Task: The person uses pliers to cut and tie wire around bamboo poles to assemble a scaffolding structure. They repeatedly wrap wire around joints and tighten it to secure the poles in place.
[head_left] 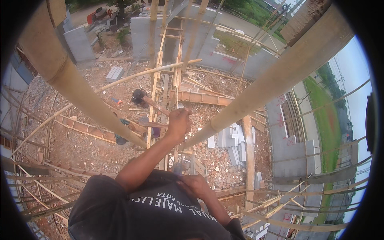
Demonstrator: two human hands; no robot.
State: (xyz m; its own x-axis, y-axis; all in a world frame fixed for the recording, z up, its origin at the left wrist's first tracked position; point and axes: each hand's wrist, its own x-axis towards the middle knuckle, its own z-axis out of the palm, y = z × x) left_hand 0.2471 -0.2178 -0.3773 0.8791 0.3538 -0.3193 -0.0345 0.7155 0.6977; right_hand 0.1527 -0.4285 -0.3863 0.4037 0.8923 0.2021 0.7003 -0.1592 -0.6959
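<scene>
Looking down from height within a bamboo scaffold, the view shows the person's own dark T-shirt [160, 216] at the lower edge and a construction site far below. The left hand [179, 122] is extended forward, fingers closed in a fist around a small pale object that cannot be identified; it sits between two thick bamboo poles, one to the left [76, 88] and one to the right [272, 84], which converge beneath it. The right hand [194, 185] is held close against the shirt at chest level, fingers curled; whether it grips anything cannot be told. On the ground lie brick rubble [218, 160], a stack of grey blocks [234, 140], timber planks [200, 96] and a wooden ladder frame [86, 129]. Another person [139, 96] stands below among the planks. Grey block walls [284, 148] enclose the area.
</scene>
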